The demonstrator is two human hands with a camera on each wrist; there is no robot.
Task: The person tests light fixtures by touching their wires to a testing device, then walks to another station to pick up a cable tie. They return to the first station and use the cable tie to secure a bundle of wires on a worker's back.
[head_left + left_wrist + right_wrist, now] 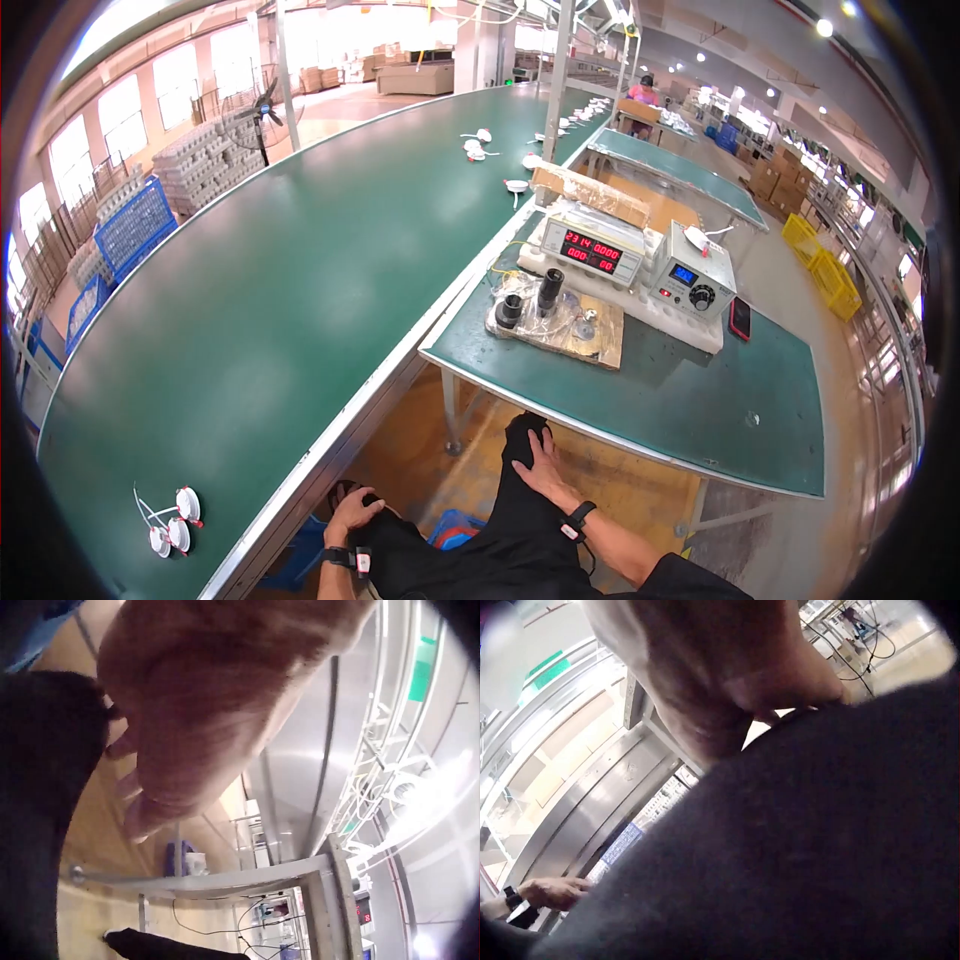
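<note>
A person's black-clothed legs (525, 510) extend under the near edge of a green tabletop (700, 400). The fabric is plain, matte and loosely creased, and it covers both knees. The left hand (355, 510) rests on the left knee, relaxed and holding nothing, its fingers slightly bent over the cloth. The right hand (543, 468) lies on the right knee, holding nothing, its fingers straighter and spread apart. Each wrist wears a black strap with a small white device.

On the tabletop, beyond the knees, a flat brown board (600, 352) wrapped in shiny clear plastic carries two upright black cylinders (550, 288). Behind it, a pale meter (592, 245) shows rows of red digits. Just right of the meter, a light grey box (693, 275) has a small blue display and a round black dial; a white round piece sits on top. Both stand on white foam (700, 335), and a dark phone with a red edge (740, 318) lies beside it.

To the left runs a long, smooth green surface (290, 270). Three round white pieces (180, 530) with pale leads and small red parts lie grouped at its near end; more dot its far end.
</note>
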